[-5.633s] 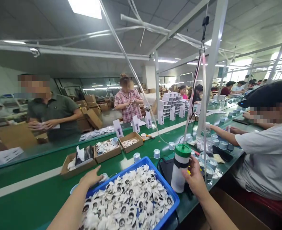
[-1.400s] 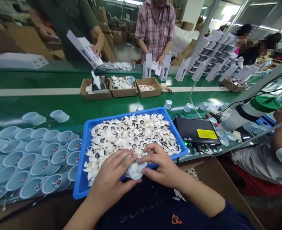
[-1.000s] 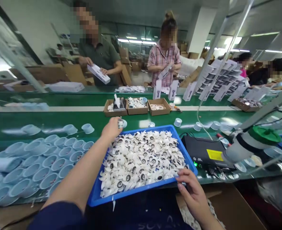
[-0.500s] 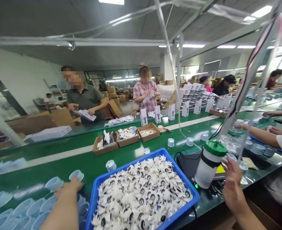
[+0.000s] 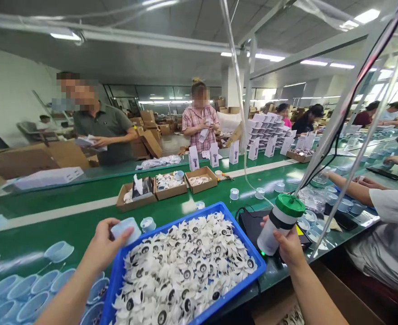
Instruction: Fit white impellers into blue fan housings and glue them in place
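Note:
My left hand (image 5: pixel 100 246) pinches a pale blue plastic ring-shaped housing (image 5: pixel 126 229) between thumb and fingers, tilted above the left corner of a blue tray (image 5: pixel 260 267). White fan impellers (image 5: pixel 185 257) with dark hubs fill that tray. My right hand (image 5: pixel 289 247) is wrapped round a translucent white bottle (image 5: pixel 267 238), which has a green lid (image 5: pixel 289 204), a black band and a thin tube running from its top. The bottle leans at the tray's right. Another pale blue housing (image 5: pixel 148 224) stands on the green table just beyond the one I hold.
Many pale blue housings (image 5: pixel 33 307) crowd the lower left. Open cardboard boxes of small parts (image 5: pixel 202 180) and a row of white cartons (image 5: pixel 214 155) stand farther back. A black device (image 5: pixel 249 225) sits behind the bottle. Co-workers are across the table and at my right.
My left hand has picked up a blue housing from the left and brought it toward the tray. My right hand, open beside the bottle before, has closed round it.

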Demonstrator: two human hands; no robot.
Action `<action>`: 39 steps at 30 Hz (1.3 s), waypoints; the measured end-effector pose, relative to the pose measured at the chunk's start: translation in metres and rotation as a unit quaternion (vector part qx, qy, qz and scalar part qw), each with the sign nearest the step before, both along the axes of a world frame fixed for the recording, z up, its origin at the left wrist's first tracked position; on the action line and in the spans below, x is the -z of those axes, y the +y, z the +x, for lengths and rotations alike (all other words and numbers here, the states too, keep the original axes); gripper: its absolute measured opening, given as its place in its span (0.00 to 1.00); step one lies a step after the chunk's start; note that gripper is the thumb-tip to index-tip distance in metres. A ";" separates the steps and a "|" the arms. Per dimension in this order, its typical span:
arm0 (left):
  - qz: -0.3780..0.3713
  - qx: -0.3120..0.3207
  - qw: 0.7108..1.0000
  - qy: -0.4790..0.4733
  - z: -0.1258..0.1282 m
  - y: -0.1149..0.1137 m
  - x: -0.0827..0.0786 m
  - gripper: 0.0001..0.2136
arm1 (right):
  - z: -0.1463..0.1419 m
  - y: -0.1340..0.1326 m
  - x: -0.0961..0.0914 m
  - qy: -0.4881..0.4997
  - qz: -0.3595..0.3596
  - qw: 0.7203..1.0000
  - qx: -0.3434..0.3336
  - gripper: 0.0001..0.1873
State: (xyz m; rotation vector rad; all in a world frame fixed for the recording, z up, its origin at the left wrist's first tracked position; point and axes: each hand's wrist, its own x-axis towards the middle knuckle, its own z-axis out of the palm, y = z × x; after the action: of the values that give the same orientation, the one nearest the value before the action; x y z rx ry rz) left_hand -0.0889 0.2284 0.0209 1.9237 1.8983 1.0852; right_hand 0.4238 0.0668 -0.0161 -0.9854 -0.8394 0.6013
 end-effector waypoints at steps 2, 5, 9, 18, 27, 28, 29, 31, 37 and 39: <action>-0.045 0.091 0.993 -0.064 0.012 -0.046 0.006 0.40 | -0.011 -0.001 -0.007 0.043 -0.002 0.999 -0.009 0.35; -0.091 0.212 0.967 -0.111 0.037 -0.109 0.015 0.34 | -0.029 -0.002 -0.025 0.085 -0.017 0.993 -0.077 0.38; -0.128 0.332 0.931 -0.085 0.082 -0.160 0.021 0.27 | -0.067 -0.005 -0.053 0.146 -0.013 0.958 -0.246 0.39; -0.061 0.362 0.928 -0.055 0.164 -0.192 -0.001 0.27 | -0.159 -0.001 -0.095 0.150 0.006 0.901 -0.407 0.52; -0.045 0.390 0.917 -0.065 0.175 -0.204 -0.012 0.14 | -0.164 -0.015 -0.097 0.110 0.025 0.887 -0.447 0.29; -0.047 0.388 0.918 -0.065 0.175 -0.204 -0.011 0.14 | -0.163 -0.016 -0.098 0.106 0.025 0.888 -0.446 0.27; -0.049 0.384 0.920 -0.065 0.175 -0.205 -0.010 0.13 | -0.163 -0.018 -0.098 0.104 0.027 0.889 -0.446 0.26; -0.055 0.376 0.923 -0.062 0.174 -0.207 -0.011 0.13 | -0.164 -0.019 -0.100 0.100 0.024 0.891 -0.443 0.25; -0.176 0.406 0.892 -0.091 0.169 -0.216 -0.025 0.23 | -0.169 -0.018 -0.105 0.130 -0.020 0.899 -0.418 0.40; -0.205 0.410 0.885 -0.079 0.163 -0.213 -0.023 0.33 | -0.162 -0.018 -0.103 0.134 -0.020 0.907 -0.400 0.46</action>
State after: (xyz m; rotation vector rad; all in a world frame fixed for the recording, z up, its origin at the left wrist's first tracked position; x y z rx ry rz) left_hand 0.0739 0.0152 0.0443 1.9732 0.9210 0.4958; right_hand 0.2618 0.0489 0.0872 -0.5384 -0.9731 1.4277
